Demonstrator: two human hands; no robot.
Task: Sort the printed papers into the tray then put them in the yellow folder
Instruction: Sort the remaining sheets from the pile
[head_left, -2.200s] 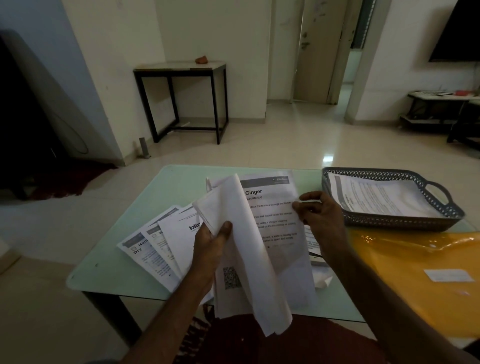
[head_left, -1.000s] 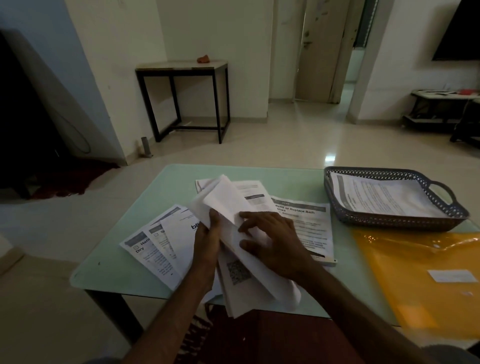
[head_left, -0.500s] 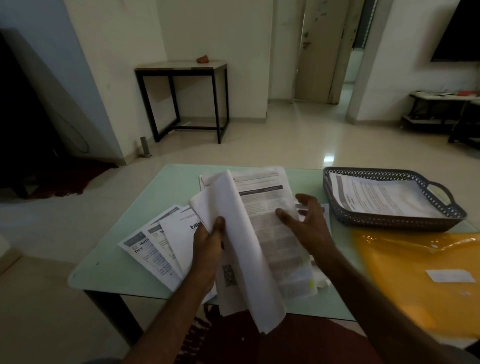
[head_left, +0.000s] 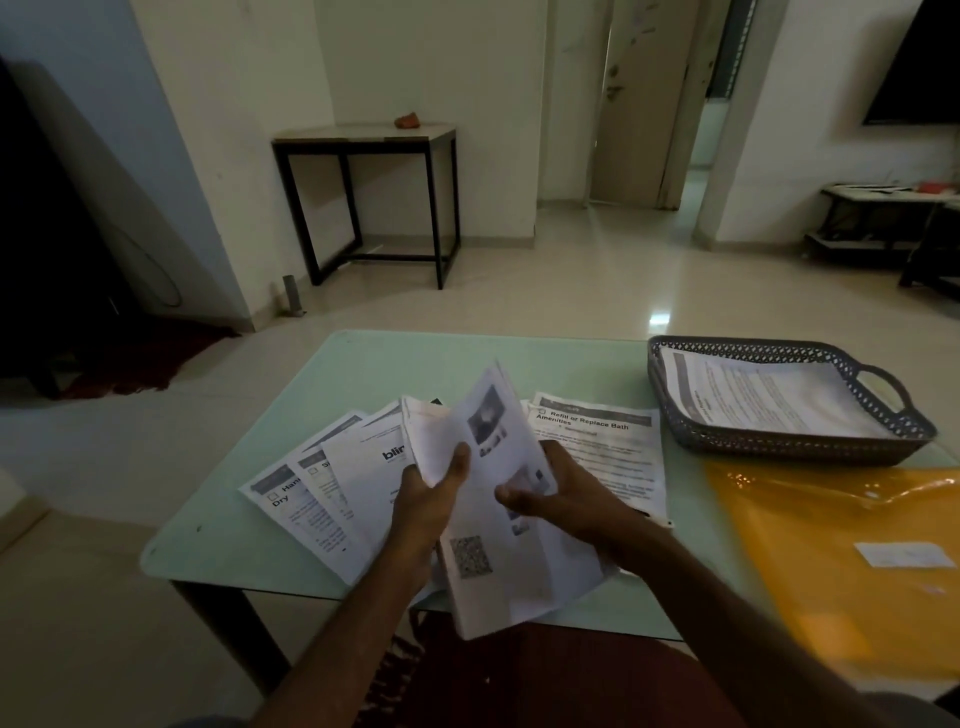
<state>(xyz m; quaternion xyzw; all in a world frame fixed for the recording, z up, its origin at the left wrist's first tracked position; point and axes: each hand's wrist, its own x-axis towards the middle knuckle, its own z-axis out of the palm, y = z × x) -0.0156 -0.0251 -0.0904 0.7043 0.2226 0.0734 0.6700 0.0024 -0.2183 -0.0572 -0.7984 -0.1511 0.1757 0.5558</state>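
The person is at 6 o'clock of the pale green worktop (head_left: 415, 364). The left hand (head_left: 428, 501) pinches a bundle of papers (head_left: 498, 582) near its upper edge, thumb on the front, and holds it tilted above the near edge of the worktop. The right hand (head_left: 571, 501) has its fingers curled on the front page of the same bundle; I cannot tell if they take one sheet or several.

At 8 o'clock more printed sheets (head_left: 322, 493) lie fanned out flat. A sheet about bath amenities (head_left: 602, 441) lies just beside the right hand. The grey tray (head_left: 779, 451) stands at 2 o'clock with a few sorted pages (head_left: 769, 395) inside. The yellow folder (head_left: 831, 545) lies at 4 o'clock, just in front of the tray.

I judge the paper light, thin and floppy. Sheets probably cling together, so it is better to pinch one at a free corner and slide it off. A sheet held only at one end will bend down.
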